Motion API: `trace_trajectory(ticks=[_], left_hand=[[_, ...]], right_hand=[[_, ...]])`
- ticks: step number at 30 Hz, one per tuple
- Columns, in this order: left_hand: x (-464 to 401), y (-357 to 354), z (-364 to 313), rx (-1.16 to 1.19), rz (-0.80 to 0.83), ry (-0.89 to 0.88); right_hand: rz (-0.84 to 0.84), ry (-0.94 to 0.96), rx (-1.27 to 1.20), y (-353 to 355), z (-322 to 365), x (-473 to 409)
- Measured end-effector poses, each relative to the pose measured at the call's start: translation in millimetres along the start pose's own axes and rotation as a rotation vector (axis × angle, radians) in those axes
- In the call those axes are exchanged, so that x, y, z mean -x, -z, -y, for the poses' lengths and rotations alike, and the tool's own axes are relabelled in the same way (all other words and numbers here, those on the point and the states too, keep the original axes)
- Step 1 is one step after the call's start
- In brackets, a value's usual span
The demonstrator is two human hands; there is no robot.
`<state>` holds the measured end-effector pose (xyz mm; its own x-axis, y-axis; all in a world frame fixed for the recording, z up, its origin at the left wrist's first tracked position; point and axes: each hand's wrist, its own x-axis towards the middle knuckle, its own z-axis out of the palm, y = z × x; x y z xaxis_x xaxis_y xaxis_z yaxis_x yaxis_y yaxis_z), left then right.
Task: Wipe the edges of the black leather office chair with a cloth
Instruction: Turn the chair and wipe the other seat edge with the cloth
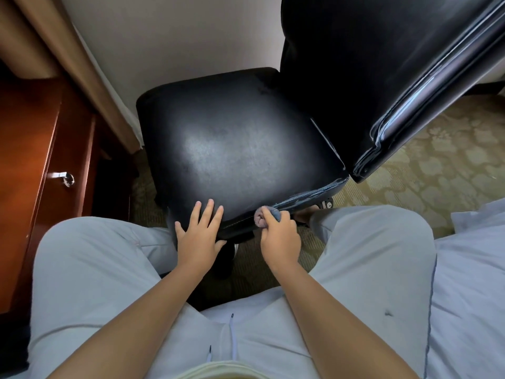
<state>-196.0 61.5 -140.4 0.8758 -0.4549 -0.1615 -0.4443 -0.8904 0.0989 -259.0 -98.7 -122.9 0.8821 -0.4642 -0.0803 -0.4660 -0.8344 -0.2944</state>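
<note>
right hand [278, 236] grips cloth [266, 216] | on chair [232, 149] edge

Black chair [235, 143], grey cloth [269, 216], beige floral-patterned carpet [437, 170], reddish-brown cabinet [41, 149]

Likely a hotel room or bedroom. Patterned beige-green carpet [426, 170] covers the floor; polished reddish wooden desk [35, 165] with a metal drawer pull [64, 177] at left; tan curtain [68, 50] far left; white bedding [470, 283] near right.
</note>
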Motion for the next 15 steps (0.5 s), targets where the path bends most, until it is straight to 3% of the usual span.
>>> trace_trajectory(ticks=[5, 9, 13, 15], left_hand=[[-0.3, 7.3, -13.1, 0.011, 0.032, 0.021], [-8.6, 14.5, -23.4, -0.021, 0.091, 0.004], [-17.0, 18.4, -31.8, -0.056, 0.117, -0.019], [-20.1, 18.1, -31.5, -0.060, 0.122, -0.025]], right_hand=[[0.068, 0.231, -0.023, 0.0, 5.6, 2.2], [-0.007, 0.033, -0.009, 6.5, -3.9, -4.7], [0.049, 0.260, 0.007, 0.3, 2.2, 2.8], [-0.018, 0.243, 0.048, -0.8, -4.9, -1.2]])
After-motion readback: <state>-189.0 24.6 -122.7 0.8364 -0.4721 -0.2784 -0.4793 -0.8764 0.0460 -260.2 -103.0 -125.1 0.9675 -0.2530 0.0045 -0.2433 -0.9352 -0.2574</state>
